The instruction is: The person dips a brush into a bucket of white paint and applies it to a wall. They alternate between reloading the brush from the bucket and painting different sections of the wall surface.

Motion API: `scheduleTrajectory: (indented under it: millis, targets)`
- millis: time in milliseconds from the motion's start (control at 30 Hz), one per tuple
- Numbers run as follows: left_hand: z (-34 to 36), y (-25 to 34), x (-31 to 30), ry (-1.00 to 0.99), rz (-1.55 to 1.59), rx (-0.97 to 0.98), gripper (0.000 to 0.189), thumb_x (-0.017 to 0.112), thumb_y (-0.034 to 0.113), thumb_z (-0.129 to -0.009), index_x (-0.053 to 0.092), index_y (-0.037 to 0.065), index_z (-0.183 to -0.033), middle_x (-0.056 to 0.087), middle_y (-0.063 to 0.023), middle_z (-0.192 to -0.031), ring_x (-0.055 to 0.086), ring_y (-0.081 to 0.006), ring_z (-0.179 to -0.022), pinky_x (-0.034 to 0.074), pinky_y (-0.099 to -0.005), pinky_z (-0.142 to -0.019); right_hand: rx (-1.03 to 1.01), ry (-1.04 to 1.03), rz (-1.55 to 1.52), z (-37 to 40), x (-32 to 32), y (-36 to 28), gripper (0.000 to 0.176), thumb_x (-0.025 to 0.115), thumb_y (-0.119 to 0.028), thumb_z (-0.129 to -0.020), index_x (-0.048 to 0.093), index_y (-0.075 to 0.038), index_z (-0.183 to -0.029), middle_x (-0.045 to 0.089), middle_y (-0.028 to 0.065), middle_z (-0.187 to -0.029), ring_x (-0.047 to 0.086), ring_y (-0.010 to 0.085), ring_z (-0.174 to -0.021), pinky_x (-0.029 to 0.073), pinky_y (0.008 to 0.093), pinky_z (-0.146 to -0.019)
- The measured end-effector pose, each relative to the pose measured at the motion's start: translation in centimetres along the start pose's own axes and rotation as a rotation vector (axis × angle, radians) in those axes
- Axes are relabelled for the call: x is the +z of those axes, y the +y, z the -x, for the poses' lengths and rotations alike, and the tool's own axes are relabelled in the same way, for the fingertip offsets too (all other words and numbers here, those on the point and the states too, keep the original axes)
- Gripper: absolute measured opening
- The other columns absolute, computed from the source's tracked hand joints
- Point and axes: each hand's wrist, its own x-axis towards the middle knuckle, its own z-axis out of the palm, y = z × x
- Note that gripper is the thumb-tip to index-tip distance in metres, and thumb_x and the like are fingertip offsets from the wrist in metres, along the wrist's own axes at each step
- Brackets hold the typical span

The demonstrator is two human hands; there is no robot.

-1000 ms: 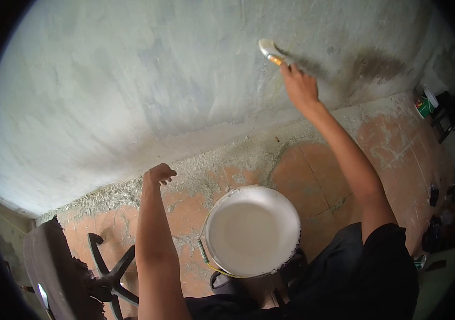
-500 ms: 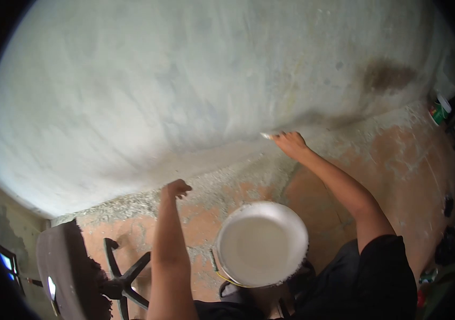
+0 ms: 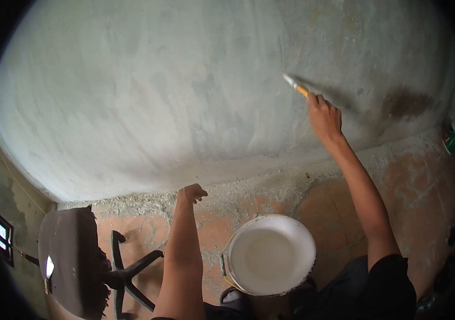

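Note:
My right hand (image 3: 324, 118) grips a paintbrush (image 3: 302, 91) by its yellow-orange handle. The pale head of the brush is up at the patchy grey-white wall (image 3: 147, 96), and a dark shadow falls to its right; whether the tip touches is hard to tell. Low by the foot of the wall, my left hand (image 3: 191, 193) hangs with loosely curled fingers, somewhat apart, and nothing visible in them. Between my arms stands a white bucket (image 3: 308, 242) of whitish liquid, its wire handle with a green grip lowered on the left side.
A torn dark chair part (image 3: 70, 261) with a black star-shaped base (image 3: 123, 274) lies at the lower left. Crumbly debris (image 3: 131, 202) runs along the wall's foot on the orange tiled floor (image 3: 334, 213). A green container (image 3: 452, 141) stands far right.
My right hand has raised the brush from near the wall's foot to higher up the wall and slightly right. My left hand stays low. The whole view has shifted a little.

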Motion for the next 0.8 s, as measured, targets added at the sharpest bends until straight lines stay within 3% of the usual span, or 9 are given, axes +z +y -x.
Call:
scheduleTrajectory:
  millis: [33, 100, 233, 300, 333, 467, 667, 733, 800]
  targets:
    - [-0.3, -0.2, 0.2, -0.003, 0.015, 0.001, 0.040, 0.056, 0.038, -0.076, 0.063, 0.006, -0.099, 0.066, -0.0046, -0.092, 0.063, -0.0187, -0.079, 0.049, -0.0344, -0.074, -0.016, -0.001, 0.001, -1.0, -1.2, -1.0, 0.025, 0.055, 0.002, -0.074, 0.056, 0.005, -0.099, 0.060, 0.0143, -0.073, 0.062, 0.0196, -0.058, 0.050, 0.0248, -0.041]
    - [-0.9, -0.3, 0.5, 0.023, -0.058, -0.035, 0.040, 0.056, 0.039, -0.075, 0.063, 0.006, -0.098, 0.066, -0.0050, -0.091, 0.063, -0.0197, -0.078, 0.049, -0.0351, -0.073, -0.164, 0.361, -0.095, -2.9, -2.8, -4.0, 0.019, 0.055, 0.001, -0.075, 0.057, 0.005, -0.093, 0.059, 0.0143, -0.074, 0.062, 0.0200, -0.059, 0.050, 0.0251, -0.041]
    - [-0.6, 0.9, 0.5, -0.013, -0.021, 0.011, 0.040, 0.057, 0.039, -0.075, 0.064, 0.006, -0.097, 0.066, -0.0056, -0.091, 0.063, -0.0203, -0.077, 0.050, -0.0353, -0.072, -0.367, 0.559, -0.020, -6.7, -3.1, -12.2, 0.009, 0.059, -0.001, -0.068, 0.057, 0.003, -0.076, 0.058, 0.0151, -0.071, 0.058, 0.0134, -0.053, 0.047, 0.0218, -0.038]
    - [-1.0, 1.6, 0.8, 0.018, 0.031, 0.054, 0.039, 0.058, 0.039, -0.074, 0.065, 0.005, -0.094, 0.066, -0.0066, -0.089, 0.063, -0.0204, -0.074, 0.050, -0.0350, -0.070, -0.374, 0.477, 0.102, -6.9, -1.4, -16.1, 0.008, 0.059, 0.001, -0.069, 0.057, 0.003, -0.076, 0.057, 0.0112, -0.067, 0.055, 0.0094, -0.050, 0.045, 0.0198, -0.036]
    - [-0.8, 1.9, 0.8, 0.015, 0.035, 0.040, 0.039, 0.058, 0.039, -0.074, 0.065, 0.005, -0.094, 0.066, -0.0066, -0.089, 0.063, -0.0204, -0.074, 0.050, -0.0350, -0.070, -0.435, 0.416, 0.138, -6.4, 0.2, -17.6, 0.005, 0.061, 0.001, -0.069, 0.057, 0.001, -0.071, 0.056, 0.0123, -0.063, 0.049, 0.0069, -0.044, 0.039, 0.0182, -0.032]
    - [-1.5, 2.8, 0.8, 0.041, -0.008, 0.099, 0.036, 0.059, 0.038, -0.073, 0.067, 0.006, -0.086, 0.066, -0.0088, -0.088, 0.062, -0.0223, -0.079, 0.048, -0.0355, -0.074, -0.511, 0.522, 0.347, -3.7, 4.1, -20.0, 0.008, 0.062, -0.002, -0.074, 0.057, 0.000, -0.068, 0.059, 0.0194, -0.062, 0.042, 0.0078, -0.040, 0.031, 0.0181, -0.030]
    - [-2.2, 1.1, 0.8, 0.047, -0.045, 0.069, 0.030, 0.060, 0.035, -0.070, 0.067, 0.007, -0.077, 0.066, -0.0083, -0.086, 0.061, -0.0233, -0.083, 0.047, -0.0369, -0.077, -0.637, 0.349, 0.335, 0.1, 5.0, -21.1, 0.005, 0.062, 0.001, -0.071, 0.059, 0.003, -0.068, 0.060, 0.0220, -0.065, 0.052, 0.0114, -0.044, 0.035, 0.0186, -0.031]
    - [-0.3, 0.7, 0.4, 0.027, -0.148, 0.068, 0.041, 0.054, 0.039, -0.079, 0.062, 0.003, -0.097, 0.065, -0.0089, -0.097, 0.063, -0.0221, -0.080, 0.050, -0.0356, -0.072, -0.640, 0.222, 0.241, -0.1, 3.5, -21.4, 0.002, 0.061, 0.002, -0.069, 0.060, 0.004, -0.071, 0.061, 0.0234, -0.066, 0.057, 0.0153, -0.050, 0.039, 0.0216, -0.033]
    - [-1.1, 0.2, 0.5, 0.046, -0.100, 0.048, 0.036, 0.057, 0.038, -0.075, 0.065, 0.005, -0.090, 0.065, -0.0087, -0.094, 0.062, -0.0226, -0.083, 0.048, -0.0359, -0.076, -0.649, 0.087, 0.136, -1.2, 1.3, -21.7, 0.007, 0.060, 0.004, -0.067, 0.061, 0.004, -0.073, 0.061, 0.0248, -0.067, 0.061, 0.0192, -0.056, 0.044, 0.0245, -0.035]
